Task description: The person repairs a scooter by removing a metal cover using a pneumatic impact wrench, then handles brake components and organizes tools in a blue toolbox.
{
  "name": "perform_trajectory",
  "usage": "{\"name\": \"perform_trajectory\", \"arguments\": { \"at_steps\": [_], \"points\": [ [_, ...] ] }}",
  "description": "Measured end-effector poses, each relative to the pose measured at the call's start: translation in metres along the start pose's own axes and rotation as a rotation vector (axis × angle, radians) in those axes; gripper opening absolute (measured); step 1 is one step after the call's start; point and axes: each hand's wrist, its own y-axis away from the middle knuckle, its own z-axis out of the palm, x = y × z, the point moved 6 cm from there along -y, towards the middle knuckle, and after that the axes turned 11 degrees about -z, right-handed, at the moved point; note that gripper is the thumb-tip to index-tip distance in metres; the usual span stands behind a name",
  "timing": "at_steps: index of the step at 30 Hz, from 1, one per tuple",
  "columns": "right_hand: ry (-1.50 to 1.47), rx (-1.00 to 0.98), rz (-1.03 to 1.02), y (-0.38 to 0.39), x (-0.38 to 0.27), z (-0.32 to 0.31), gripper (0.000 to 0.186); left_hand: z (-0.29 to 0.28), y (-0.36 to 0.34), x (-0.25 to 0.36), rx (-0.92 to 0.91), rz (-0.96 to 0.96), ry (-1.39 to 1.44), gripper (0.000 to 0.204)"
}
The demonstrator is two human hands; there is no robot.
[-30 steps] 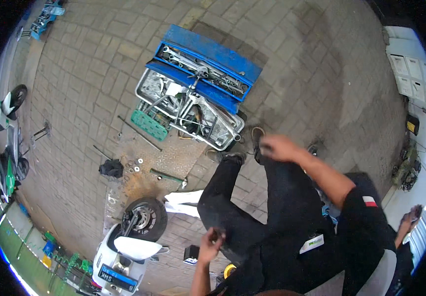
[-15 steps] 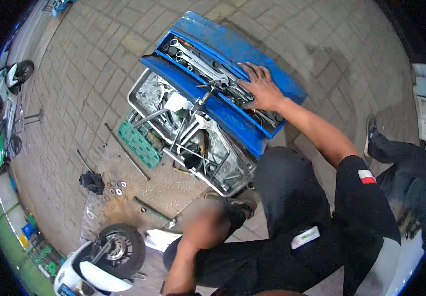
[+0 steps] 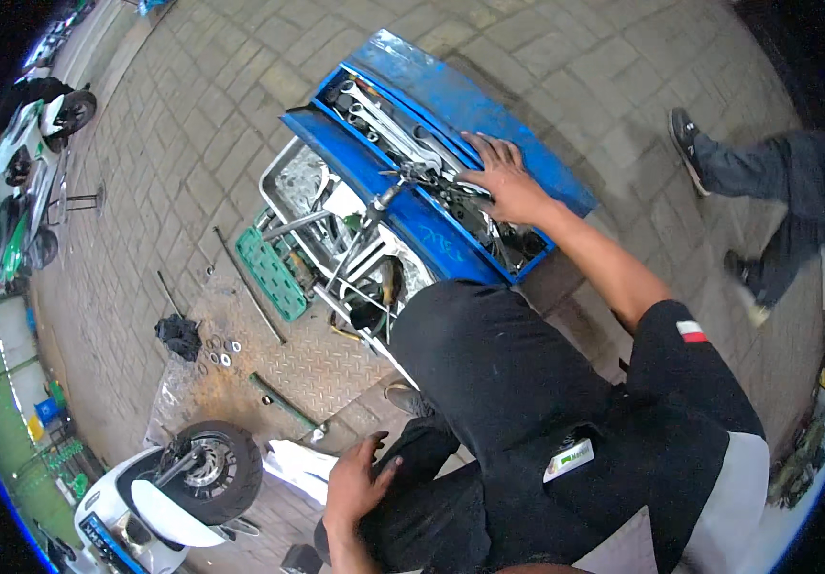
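Note:
My right hand [image 3: 510, 187] reaches into the open blue metal toolbox [image 3: 465, 105]. Its fingers are apart and lie over the side of the upper compartment, with the thumb near some plier-like tools. Several combination wrenches [image 3: 388, 122] lie in that compartment. Whether the hidden fingertips touch any tool is hard to see. By my bent left leg, my left hand [image 3: 359, 483] hangs empty with its fingers apart. A metal tray [image 3: 274, 177] holding loose tools stands beside the toolbox, partly hidden by my knee.
A green perforated plastic piece [image 3: 274, 273] lies beside the tray. On a rusty metal plate [image 3: 283, 359] are a green-handled tool [image 3: 283, 404], several rings [image 3: 226, 360] and a black cloth [image 3: 178, 337]. A scooter wheel [image 3: 211, 474] stands at lower left. Another person's legs [image 3: 757, 187] are at right.
My right knee has swung left over part of the tray. My left hand has shifted slightly down and left. My right hand stays at the toolbox. The other person has stepped farther forward.

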Motion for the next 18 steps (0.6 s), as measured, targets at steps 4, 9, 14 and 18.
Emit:
{"name": "perform_trajectory", "arguments": {
  "at_steps": [4, 9, 14, 18],
  "points": [
    [-0.004, -0.087, 0.018, -0.001, -0.004, -0.005, 0.083, 0.017, -0.005, -0.013, -0.060, -0.132, 0.157, 0.049],
    [0.026, -0.061, -0.001, 0.004, 0.011, 0.010, 0.071, 0.039, -0.011, -0.028, -0.114, -0.221, 0.105, 0.048],
    [-0.010, 0.032, -0.068, 0.008, 0.014, 0.018, 0.081, 0.041, -0.016, -0.029, -0.093, -0.234, 0.155, 0.048],
    [-0.067, -0.201, -0.201, 0.001, 0.001, -0.015, 0.117, 0.041, -0.020, -0.033, -0.049, -0.213, 0.182, 0.046]
  ]
}}
